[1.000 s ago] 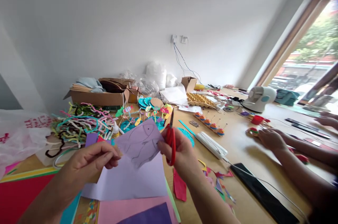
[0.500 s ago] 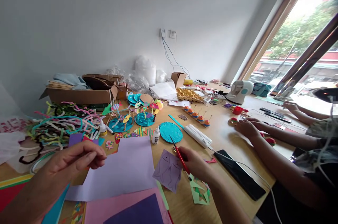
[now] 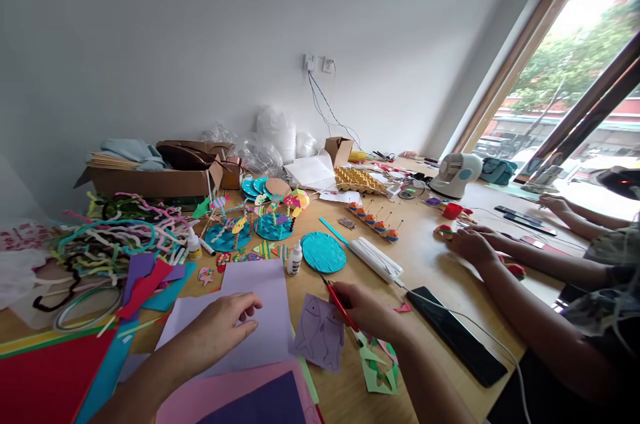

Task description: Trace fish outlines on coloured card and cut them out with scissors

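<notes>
My right hand (image 3: pixel 367 311) is closed around a slim red pen-like tool (image 3: pixel 341 306) with a thin dark tip; its exact kind is unclear. Right by those fingers is a small purple paper (image 3: pixel 319 337) with two fish drawn in dark line. Whether the fingers also pinch its edge I cannot tell. My left hand (image 3: pixel 225 324) holds nothing, its fingers loosely bent and the thumb apart, above a large lilac sheet (image 3: pixel 260 287). Green paper scraps (image 3: pixel 376 371) with cut-out shapes lie under my right wrist.
Beyond my hands stand a glue bottle (image 3: pixel 295 259) and a blue disc (image 3: pixel 324 252). Pipe cleaners (image 3: pixel 125 231) heap at left before a cardboard box (image 3: pixel 150 182). A white power strip (image 3: pixel 375 259) and black phone-like slab (image 3: pixel 455 334) lie right, near another person's hands (image 3: pixel 473 247).
My left hand has moved right and slightly down, over the lilac sheet. The fish paper has turned and shifted slightly. My right hand keeps its grip on the red tool.
</notes>
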